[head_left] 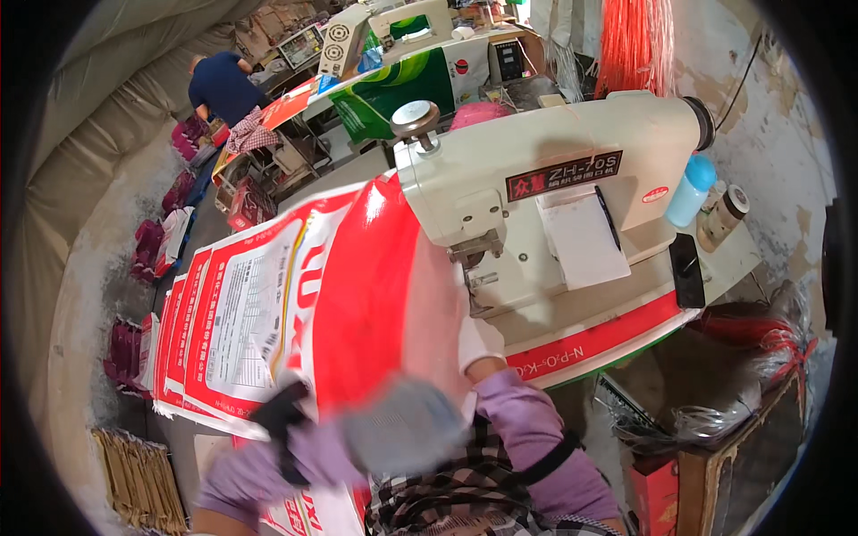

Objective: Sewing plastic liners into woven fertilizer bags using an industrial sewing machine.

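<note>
A red and white woven bag (374, 277) lies by the head of a cream sewing machine (483, 188), its right side raised and blurred. My right hand (478, 344), in a white glove, closes on that right edge just below the needle area; the bag hides part of its fingers. Over the near end of the bag is my left hand (407, 424), in a greyish glove. Motion smears its fingers, so their state is unclear. More printed bags (201, 330) lie stacked at the left, beneath the nearest one.
On the machine bed rest a white notepad (581, 237) with a pen and a black phone (686, 271). A blue bottle (691, 192) and a jar (724, 219) stand behind. Red strands (635, 45) hang above. Another person (223, 85) bends at the far left. Folded brown sacks (138, 482) lie lower left.
</note>
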A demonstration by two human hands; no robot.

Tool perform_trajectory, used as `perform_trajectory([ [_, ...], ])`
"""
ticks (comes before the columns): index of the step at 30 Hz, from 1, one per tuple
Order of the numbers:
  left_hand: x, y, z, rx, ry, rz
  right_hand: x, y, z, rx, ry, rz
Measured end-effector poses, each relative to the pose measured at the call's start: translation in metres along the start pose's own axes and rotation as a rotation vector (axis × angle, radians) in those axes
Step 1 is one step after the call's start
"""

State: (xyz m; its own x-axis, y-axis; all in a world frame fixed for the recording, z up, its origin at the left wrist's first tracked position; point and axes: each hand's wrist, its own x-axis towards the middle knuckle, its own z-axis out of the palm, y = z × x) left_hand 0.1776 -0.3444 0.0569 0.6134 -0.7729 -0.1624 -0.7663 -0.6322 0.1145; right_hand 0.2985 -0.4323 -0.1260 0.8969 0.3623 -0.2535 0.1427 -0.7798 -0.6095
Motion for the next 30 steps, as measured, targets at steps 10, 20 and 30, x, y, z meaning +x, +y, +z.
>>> perform_trajectory([
  [10, 0.035, -0.065, -0.028, -0.098, -0.466, -0.005, -0.119, 0.016, 0.012, -0.112, 0.061, -0.067],
  [20, 0.005, 0.022, 0.003, 0.297, -0.119, 0.125, 0.022, -0.035, 0.015, -0.124, 0.307, -0.047],
  [30, -0.262, -0.378, -0.060, 0.454, -0.113, -1.262, -0.055, 0.024, -0.005, -0.048, 0.547, -0.389],
])
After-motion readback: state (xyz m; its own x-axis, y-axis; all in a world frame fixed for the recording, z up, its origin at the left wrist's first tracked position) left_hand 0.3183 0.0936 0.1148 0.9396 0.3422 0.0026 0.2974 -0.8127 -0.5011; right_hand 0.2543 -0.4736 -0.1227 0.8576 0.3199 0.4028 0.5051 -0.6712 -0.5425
